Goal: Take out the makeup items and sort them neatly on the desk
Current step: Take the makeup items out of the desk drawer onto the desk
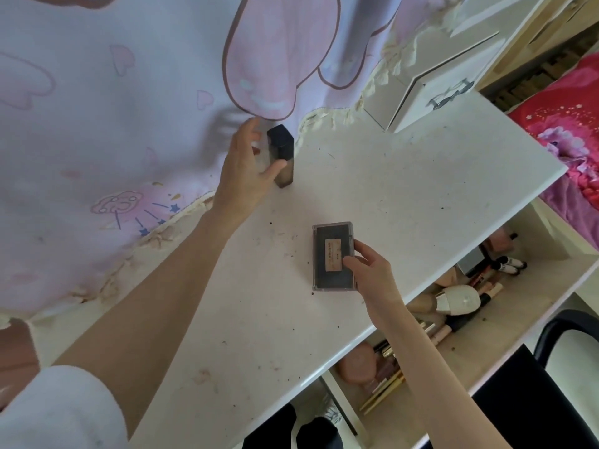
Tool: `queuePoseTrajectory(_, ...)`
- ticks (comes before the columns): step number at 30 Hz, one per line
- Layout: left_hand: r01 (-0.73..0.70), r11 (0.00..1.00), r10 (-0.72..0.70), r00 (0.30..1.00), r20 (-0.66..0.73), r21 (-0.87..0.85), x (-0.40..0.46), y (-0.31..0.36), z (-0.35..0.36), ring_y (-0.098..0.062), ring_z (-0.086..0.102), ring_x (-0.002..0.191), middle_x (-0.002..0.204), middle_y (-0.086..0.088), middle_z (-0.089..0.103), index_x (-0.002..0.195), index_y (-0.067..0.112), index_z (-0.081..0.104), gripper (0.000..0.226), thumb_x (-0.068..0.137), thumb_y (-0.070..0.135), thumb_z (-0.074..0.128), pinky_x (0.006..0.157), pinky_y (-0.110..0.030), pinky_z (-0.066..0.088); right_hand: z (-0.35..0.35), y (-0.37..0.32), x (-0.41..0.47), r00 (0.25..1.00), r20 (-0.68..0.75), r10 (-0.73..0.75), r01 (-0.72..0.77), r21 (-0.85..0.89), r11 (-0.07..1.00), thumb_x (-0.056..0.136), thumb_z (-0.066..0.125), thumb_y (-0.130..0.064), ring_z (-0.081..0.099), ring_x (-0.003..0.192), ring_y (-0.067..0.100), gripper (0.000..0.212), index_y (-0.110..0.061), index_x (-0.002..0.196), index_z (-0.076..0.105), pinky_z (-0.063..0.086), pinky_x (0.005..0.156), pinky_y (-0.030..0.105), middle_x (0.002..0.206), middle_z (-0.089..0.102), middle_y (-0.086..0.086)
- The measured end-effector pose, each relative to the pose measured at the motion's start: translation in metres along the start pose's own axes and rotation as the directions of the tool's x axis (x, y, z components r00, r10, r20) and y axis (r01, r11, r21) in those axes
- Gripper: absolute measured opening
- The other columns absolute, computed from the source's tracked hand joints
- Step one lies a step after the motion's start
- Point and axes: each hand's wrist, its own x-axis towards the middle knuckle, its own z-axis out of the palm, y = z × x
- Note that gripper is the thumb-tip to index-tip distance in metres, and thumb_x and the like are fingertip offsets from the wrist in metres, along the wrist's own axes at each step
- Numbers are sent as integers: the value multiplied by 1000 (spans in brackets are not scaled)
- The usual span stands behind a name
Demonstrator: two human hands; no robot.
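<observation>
On the desk (405, 189), palette (333, 257) label unreadable, bottle (282, 157) unmarked

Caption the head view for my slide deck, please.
Left hand grips an upright bottle; right hand holds a flat case on the desk.

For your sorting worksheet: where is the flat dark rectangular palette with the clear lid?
In the head view, the flat dark rectangular palette lies mid-desk, near the front edge, with the right hand gripping its right side.

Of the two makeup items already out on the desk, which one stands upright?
The black-capped foundation bottle, gripped by the left hand near the curtain. The flat dark palette under the right hand lies flat.
</observation>
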Motion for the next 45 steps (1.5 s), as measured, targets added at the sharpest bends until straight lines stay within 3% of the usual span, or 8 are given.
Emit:
queuePoseTrajectory(5, 8, 998, -8, 1000, -3, 64, -79, -27, -14, -11, 49, 106, 123, -4, 52, 129, 13, 45, 40, 90, 9, 53, 93, -30, 44, 39, 0, -4, 992, 102, -70, 91, -223, 971, 91, 54, -11, 62, 84, 13, 32, -34, 111, 62, 52, 73, 26, 83, 67, -10)
queuePoseTrajectory(9, 17, 967, -37, 997, 75, 256, -136, -50, -31, -17, 48, 112, 121, -2, 53, 122, 15, 50, 30, 92, 9, 47, 90, -16, 34, 94, -3, -1, 976, 138, -166, 207, -387, 899, 91, 55, -14, 59, 84, 13, 30, -16, 119, 64, 52, 78, 24, 88, 66, -4)
queuePoseTrajectory(15, -40, 919, -16, 990, 137, 393, -176, -77, -68, -29, 54, 111, 126, -12, 55, 120, 6, 58, 30, 90, 7, 52, 96, -39, 44, 138, 0, -7, 914, 281, -294, 398, -473, 786, 95, 46, -16, 61, 103, 17, 28, -13, 116, 65, 42, 84, 14, 115, 67, 3)
queuePoseTrajectory(21, 5, 831, -143, 968, 204, 556, -184, -95, -75, -26, 18, 142, 152, -2, 28, 138, 12, 39, 43, 96, 20, 43, 114, -44, 18, 107, 43, -16, 801, 454, -390, 531, -840, 114, 100, 34, -33, 9, 145, 23, 49, -20, 146, 28, 1, 118, 41, 156, 19, 5)
queuePoseTrajectory(25, 33, 830, -203, 947, 247, 556, -190, -95, -72, -21, 1, 145, 157, 0, 6, 147, 16, 20, 53, 98, 28, 37, 117, -39, 5, 83, 64, -26, 811, 473, -345, 482, -874, -65, 99, 19, -44, -5, 146, 24, 54, -25, 150, 11, -9, 116, 42, 158, 2, 3)
queuePoseTrajectory(34, -94, 893, 43, 991, 124, 440, -252, -34, -27, -33, 26, 138, 144, -18, 37, 129, 5, 49, 40, 91, 17, 54, 108, -43, 29, 12, 79, -61, 799, 500, -333, 545, -837, 50, 100, 34, -34, 3, 146, 21, 50, -21, 147, 24, -8, 116, 33, 157, 10, 4)
queuePoseTrajectory(40, -366, 896, 291, 911, 292, 250, -308, 27, 52, -25, 47, 125, 129, -11, 54, 121, 10, 52, 31, 92, 14, 41, 101, -32, 40, -89, 109, -91, 817, 320, -479, 493, -819, 293, 91, 57, -12, 45, 128, 35, 36, -5, 126, 56, 39, 104, 50, 139, 46, 18)
queuePoseTrajectory(45, -399, 881, 258, 856, 447, 255, -331, 43, 108, -27, 57, 113, 120, -12, 59, 114, 6, 61, 33, 81, 6, 61, 91, -35, 51, -153, 135, -79, 915, 235, -328, 338, -890, 306, 94, 50, -12, 43, 127, 31, 38, -6, 131, 50, 37, 105, 43, 136, 48, 16)
